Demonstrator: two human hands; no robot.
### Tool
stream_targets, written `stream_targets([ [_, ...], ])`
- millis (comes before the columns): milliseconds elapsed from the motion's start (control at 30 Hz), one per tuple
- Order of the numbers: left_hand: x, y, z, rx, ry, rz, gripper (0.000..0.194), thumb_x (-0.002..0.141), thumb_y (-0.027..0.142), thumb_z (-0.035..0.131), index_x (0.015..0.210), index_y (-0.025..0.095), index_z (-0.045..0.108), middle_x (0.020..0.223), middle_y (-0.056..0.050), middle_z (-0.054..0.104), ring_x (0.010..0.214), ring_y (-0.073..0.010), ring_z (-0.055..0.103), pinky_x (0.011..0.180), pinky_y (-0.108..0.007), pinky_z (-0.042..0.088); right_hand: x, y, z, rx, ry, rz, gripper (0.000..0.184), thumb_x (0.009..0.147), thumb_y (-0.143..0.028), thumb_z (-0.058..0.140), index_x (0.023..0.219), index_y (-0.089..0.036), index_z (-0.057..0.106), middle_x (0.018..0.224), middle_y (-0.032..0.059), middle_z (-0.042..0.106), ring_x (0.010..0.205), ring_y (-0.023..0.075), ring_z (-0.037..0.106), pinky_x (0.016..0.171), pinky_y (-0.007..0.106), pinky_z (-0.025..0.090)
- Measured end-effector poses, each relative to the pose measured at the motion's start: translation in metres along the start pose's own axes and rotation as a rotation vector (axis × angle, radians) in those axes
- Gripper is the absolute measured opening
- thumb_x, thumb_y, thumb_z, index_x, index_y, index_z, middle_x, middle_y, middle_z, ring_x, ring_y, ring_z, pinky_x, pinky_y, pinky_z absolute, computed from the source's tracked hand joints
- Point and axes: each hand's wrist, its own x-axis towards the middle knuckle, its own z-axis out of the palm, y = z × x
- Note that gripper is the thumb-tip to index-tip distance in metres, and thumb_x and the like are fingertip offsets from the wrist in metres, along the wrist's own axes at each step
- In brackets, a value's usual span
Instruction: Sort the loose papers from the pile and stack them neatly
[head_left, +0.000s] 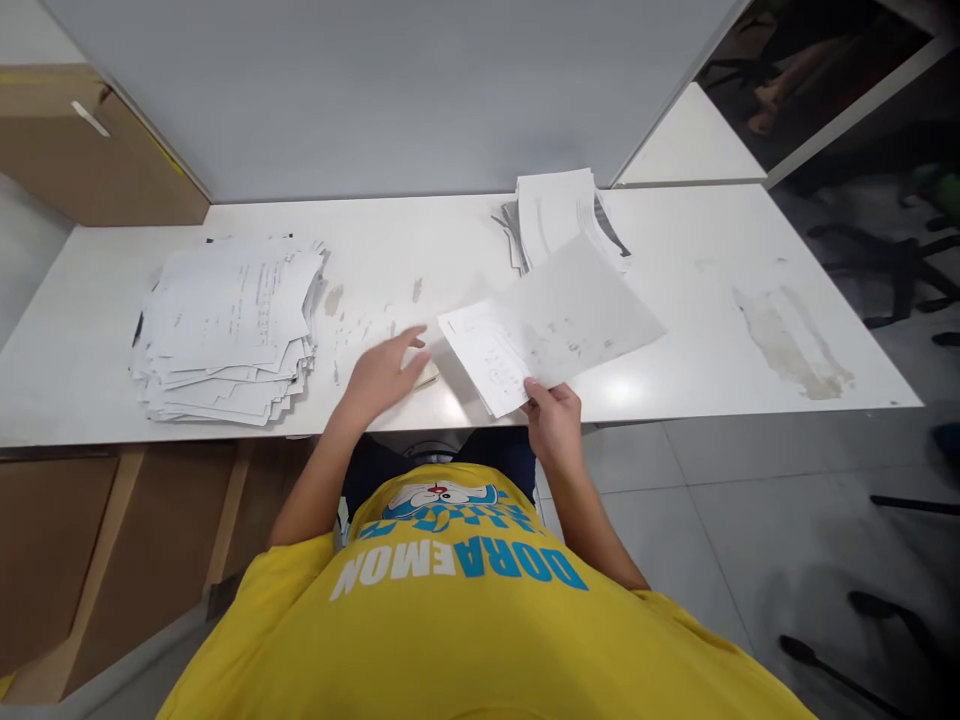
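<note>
My right hand (556, 415) pinches the near corner of some paper sheets (577, 310) between thumb and fingers. The sheets are raised over the desk; a folded or smaller white part with faint print and marks faces up at their left. Left of them, my left hand (384, 376) hovers low over the desk or rests on it, fingers apart, gripping nothing. Partly hidden beneath its thumb lies a small, flat, pale object (427, 376), kind unclear. A tall, uneven stack of printed papers (225, 320) stands farther left. Behind the held sheets is a second paper pile (559, 210), curved on top.
The white desk (675, 300) has stains and a peeled patch (795, 340) at its right. A grey partition (390, 90) rises along the back edge, with a brown cardboard-like panel (135, 150) at back left. Chair bases stand on the tiled floor (660, 500) to the right.
</note>
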Motion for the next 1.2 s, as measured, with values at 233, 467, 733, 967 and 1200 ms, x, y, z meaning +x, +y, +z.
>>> stream_targets([
  [233,-0.034,-0.024,0.045,0.278,0.042,0.205,0.046,0.102,0.029,0.038,0.145,0.013,0.046,0.137,-0.015,0.062,0.126,-0.0271,0.060,0.102,-0.043,0.054,-0.042,0.048,-0.018,-0.129,0.112,0.065,0.034,0.067,-0.046,0.077,0.070,-0.017,0.059,0.068,0.0003,0.065,0.072,0.0167,0.062,0.063,0.029,0.054],
  [467,-0.028,-0.031,0.044,0.255,0.157,0.472,0.046,0.100,0.015,0.040,0.145,0.017,0.047,0.146,-0.014,0.054,0.147,-0.0284,0.034,0.117,-0.048,0.042,-0.053,0.043,-0.014,-0.177,0.048,0.121,0.034,0.069,-0.048,0.077,0.082,-0.017,0.067,0.086,0.0061,0.073,0.085,0.0224,0.068,0.065,0.031,0.057],
  [733,-0.029,-0.037,0.050,0.295,0.159,0.510,0.047,0.101,0.010,0.033,0.146,0.016,0.046,0.143,-0.012,0.057,0.145,-0.0266,0.039,0.118,-0.051,0.042,-0.059,0.035,-0.015,-0.091,0.033,0.143,0.036,0.069,-0.045,0.079,0.091,-0.017,0.071,0.096,0.0088,0.076,0.094,0.0256,0.070,0.070,0.035,0.059],
  [967,-0.031,-0.041,0.054,0.276,0.183,0.520,0.049,0.101,0.008,0.030,0.147,0.015,0.044,0.144,-0.013,0.056,0.142,-0.0243,0.043,0.118,-0.050,0.041,-0.061,0.033,-0.020,-0.057,0.086,0.131,0.041,0.064,-0.044,0.081,0.094,-0.017,0.072,0.097,0.0102,0.076,0.098,0.0268,0.070,0.077,0.039,0.059],
  [1200,-0.030,-0.041,0.054,0.269,0.248,0.567,0.053,0.099,0.005,0.034,0.151,0.018,0.038,0.143,-0.013,0.057,0.142,-0.0236,0.042,0.118,-0.050,0.041,-0.058,0.049,-0.027,-0.143,0.086,0.109,0.039,0.069,-0.048,0.077,0.093,-0.017,0.071,0.091,0.0088,0.075,0.087,0.0240,0.069,0.069,0.035,0.056],
])
